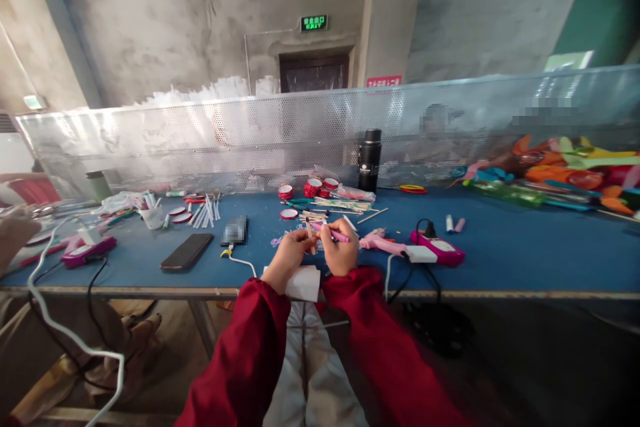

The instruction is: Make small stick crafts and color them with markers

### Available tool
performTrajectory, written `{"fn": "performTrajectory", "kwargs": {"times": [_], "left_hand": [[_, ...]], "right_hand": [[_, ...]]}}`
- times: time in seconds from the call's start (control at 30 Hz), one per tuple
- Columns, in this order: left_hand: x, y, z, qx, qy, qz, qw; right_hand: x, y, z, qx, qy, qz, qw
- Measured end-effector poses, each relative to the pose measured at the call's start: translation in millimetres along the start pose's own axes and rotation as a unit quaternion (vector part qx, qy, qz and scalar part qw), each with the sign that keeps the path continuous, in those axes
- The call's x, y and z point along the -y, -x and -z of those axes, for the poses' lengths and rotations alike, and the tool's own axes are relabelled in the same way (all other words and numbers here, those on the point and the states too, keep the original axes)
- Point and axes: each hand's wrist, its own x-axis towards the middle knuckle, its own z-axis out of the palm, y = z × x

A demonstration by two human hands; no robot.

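My left hand (293, 252) is closed around a thin, light wooden stick (309, 235) with a dark upper end, held roughly upright over the blue table (505, 247). Close beside it, the fingers of my right hand (341, 252) grip a pink pen-like tool (339, 234), which lies slantwise toward the stick. Whether its tip touches the stick is too small to tell. Beneath my left wrist lies a white paper or cloth (303, 284) at the table's front edge. More wooden sticks (343, 204) lie scattered behind my hands.
A dark phone (187, 252) and a power bank (234, 230) with a white cable lie left. To the right are a pink glue gun (383, 242) and a magenta power strip (443, 249). A black flask (370, 160) stands behind. Another person's hand (20, 234) is far left.
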Motion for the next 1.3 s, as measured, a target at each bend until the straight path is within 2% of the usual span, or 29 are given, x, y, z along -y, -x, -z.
{"fn": "performTrajectory", "kwargs": {"times": [0.17,0.5,1.3], "left_hand": [[4.6,-2.8,2.5,-0.014,0.000,0.019,1.000],[2.5,-1.1,1.4,-0.005,-0.009,0.015,1.000],[-4.6,3.4,-1.7,-0.005,0.003,0.009,1.000]], "right_hand": [[-1.3,-0.8,1.1,-0.027,0.006,0.000,1.000],[6.1,0.3,2.6,0.015,-0.035,0.010,0.999],[4.3,0.9,2.3,0.007,-0.021,-0.001,1.000]]}}
